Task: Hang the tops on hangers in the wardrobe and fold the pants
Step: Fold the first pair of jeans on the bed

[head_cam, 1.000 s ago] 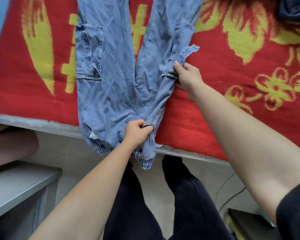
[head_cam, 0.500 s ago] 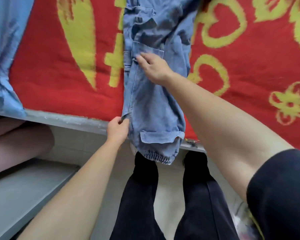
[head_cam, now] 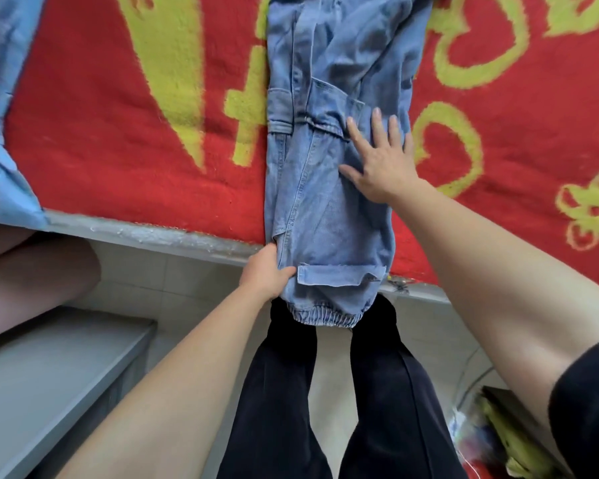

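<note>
The red blanket [head_cam: 118,150] lies bare on either side of the denim cargo pants [head_cam: 325,209], folded leg on leg, cuffs overhanging its near edge. On them the right grip [head_cam: 381,167] presses flat, fingers spread; the left grip [head_cam: 265,274] pinches their left side at that edge.

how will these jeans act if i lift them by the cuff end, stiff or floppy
Probably floppy: the jeans crease, and their elastic cuff droops over the edge beside the left hand. Likely heavyish, being doubled denim with pockets. The fuzzy red blanket should resist sliding under the flat right hand.
</note>
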`<state>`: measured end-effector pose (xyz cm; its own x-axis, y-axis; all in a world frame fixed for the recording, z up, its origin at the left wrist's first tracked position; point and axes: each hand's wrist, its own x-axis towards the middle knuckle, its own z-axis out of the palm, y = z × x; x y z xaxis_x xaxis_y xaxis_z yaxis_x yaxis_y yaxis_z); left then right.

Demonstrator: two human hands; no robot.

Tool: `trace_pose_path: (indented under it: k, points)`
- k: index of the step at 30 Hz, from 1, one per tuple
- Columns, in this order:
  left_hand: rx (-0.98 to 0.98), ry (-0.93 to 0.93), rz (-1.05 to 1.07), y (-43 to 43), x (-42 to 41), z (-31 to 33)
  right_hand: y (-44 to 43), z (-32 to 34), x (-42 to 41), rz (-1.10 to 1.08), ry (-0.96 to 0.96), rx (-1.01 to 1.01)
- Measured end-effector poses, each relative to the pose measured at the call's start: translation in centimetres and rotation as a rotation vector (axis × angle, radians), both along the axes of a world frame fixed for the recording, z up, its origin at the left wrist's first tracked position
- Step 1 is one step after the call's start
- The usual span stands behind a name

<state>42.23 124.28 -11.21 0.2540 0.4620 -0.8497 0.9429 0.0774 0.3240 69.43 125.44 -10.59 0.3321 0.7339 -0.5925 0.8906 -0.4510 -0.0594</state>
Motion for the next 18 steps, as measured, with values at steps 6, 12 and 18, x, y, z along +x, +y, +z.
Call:
trace_pose_path:
  k: [6, 12, 18]
  points:
    - [-0.012, 0.073, -0.136, 0.2, -0.5, 0.5, 1.5, -0.1, 1.1, -0.049, 0.178, -0.103]
    - [0.283, -0.063, -0.062, 6.4, 2.3, 4.3, 1.7, 3.4, 3.5, -0.348, 0.279, 0.13]
    - [0.56, -0.186, -0.27, 14.0, 9.9, 6.3, 4.0, 5.0, 6.8, -0.693, 0.326, 0.327]
